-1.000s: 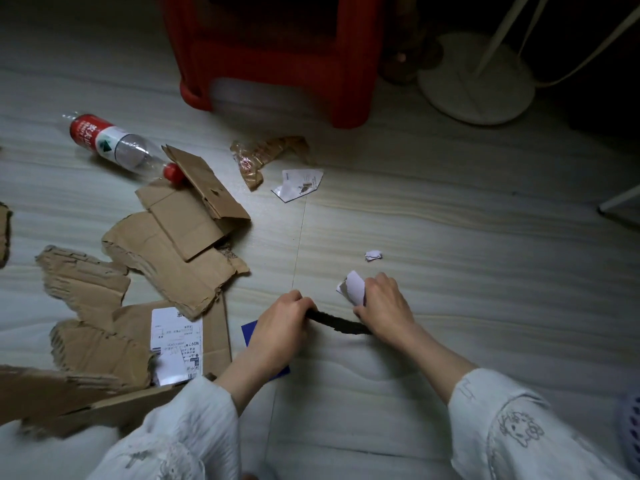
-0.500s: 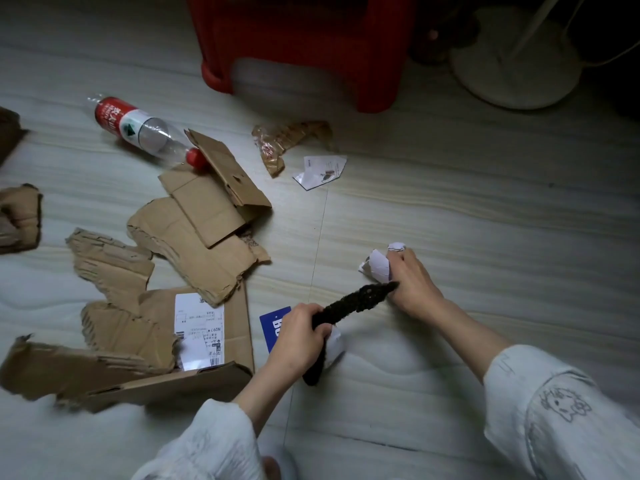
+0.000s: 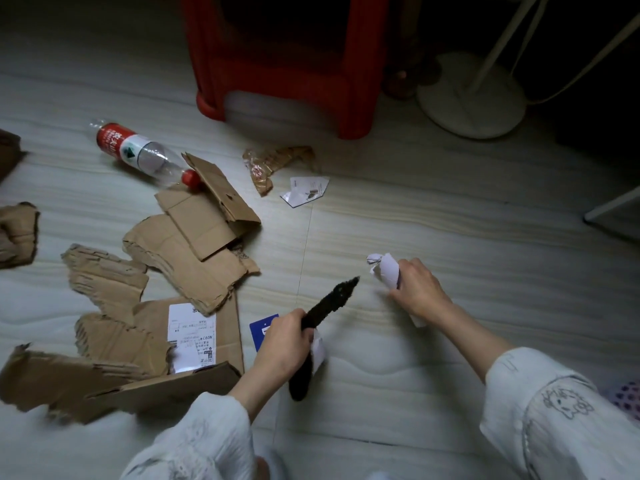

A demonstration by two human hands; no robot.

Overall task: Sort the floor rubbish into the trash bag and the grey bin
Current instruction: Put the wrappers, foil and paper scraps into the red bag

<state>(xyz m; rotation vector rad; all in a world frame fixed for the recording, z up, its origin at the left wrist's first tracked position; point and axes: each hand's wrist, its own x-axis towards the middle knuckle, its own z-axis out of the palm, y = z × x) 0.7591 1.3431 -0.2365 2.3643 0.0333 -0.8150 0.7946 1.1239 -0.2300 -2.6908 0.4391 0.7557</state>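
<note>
My left hand grips a long black fuzzy strip together with a scrap of white paper; the strip sticks out up-right and hangs below the fist. My right hand holds crumpled white paper scraps just above the floor. Torn cardboard pieces lie at the left. A clear plastic bottle with a red label and cap lies beyond them. A brown plastic wrapper and a white paper tag sit further back. A blue card peeks out beside my left hand. Neither trash bag nor grey bin is in view.
A red plastic stool stands at the back centre. To its right is the round white base of a stand with a cable. More cardboard lies at the far left edge. A white bar crosses the floor at right.
My right hand let go of the black strip and moved right, picking up the small white scrap. My left hand lifted the strip, now holding it alone.
</note>
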